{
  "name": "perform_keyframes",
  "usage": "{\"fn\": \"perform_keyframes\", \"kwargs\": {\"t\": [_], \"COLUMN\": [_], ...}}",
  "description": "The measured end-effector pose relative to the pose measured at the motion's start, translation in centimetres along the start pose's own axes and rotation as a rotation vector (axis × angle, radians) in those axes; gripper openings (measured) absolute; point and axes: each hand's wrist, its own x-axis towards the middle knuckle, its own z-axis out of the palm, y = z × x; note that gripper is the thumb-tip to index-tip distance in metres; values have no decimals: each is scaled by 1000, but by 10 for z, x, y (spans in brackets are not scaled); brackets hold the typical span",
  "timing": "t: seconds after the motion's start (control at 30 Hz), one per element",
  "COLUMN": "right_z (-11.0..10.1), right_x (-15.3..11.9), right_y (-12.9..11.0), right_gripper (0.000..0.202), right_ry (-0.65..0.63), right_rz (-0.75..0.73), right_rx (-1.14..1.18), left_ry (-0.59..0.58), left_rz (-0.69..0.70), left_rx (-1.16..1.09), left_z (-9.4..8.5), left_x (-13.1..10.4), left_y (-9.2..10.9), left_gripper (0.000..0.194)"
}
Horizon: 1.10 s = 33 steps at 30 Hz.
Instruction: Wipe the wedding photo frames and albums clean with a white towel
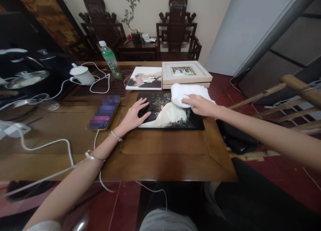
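A dark photo panel (160,103) showing a white gown lies flat on the wooden table in front of me. My left hand (136,113) rests on the panel's left edge with its fingers spread. A folded white cloth (187,90) is gripped in my right hand (199,104), which presses it on the upper right part of the panel. The cloth hides that corner of the picture. Behind the panel are a white photo album (144,83) and a pale wooden picture frame (200,77), which sits on another flat pale piece.
Left of the panel lies a phone (108,113) with a white cable. Farther back stand a green-labelled bottle (111,61), a lidded white cup (82,74) and a glass-lidded pot (28,79). White cables (45,147) cross the left side. A wooden chair (278,93) is at right.
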Motion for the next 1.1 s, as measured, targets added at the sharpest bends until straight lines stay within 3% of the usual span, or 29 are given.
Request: {"fn": "perform_keyframes", "kwargs": {"t": [0.13,0.23,0.37,0.5,0.67,0.87,0.97,1.1], "right_z": [9,8,1,-4,-13,-19,-18,-9], "right_x": [-42,-73,-88,-66,-7,53,61,41], "right_y": [-55,-94,-114,-102,-66,-21,-17,-41], "right_gripper": [62,60,59,59,52,42,40,45], "right_ry": [48,3,-52,-41,-53,-103,-76,-83], "right_rz": [-37,-87,-131,-177,-56,-23,-18,-8], "right_rx": [-16,15,40,32,17,74,79,7], "left_ry": [-11,-15,-18,-29,-21,-23,-25,-30], "left_rz": [-37,-54,-61,-69,-61,-63,-64,-62], "left_rx": [8,12,11,21,21,-4,-4,4], "left_z": [1,2,2,3,4,5,6,7], "left_x": [0,1,1,2,2,3,3,3], "left_y": [2,1,0,-1,0,-1,-2,-2], "left_gripper": [54,59,61,58,57,56,56,56]}}
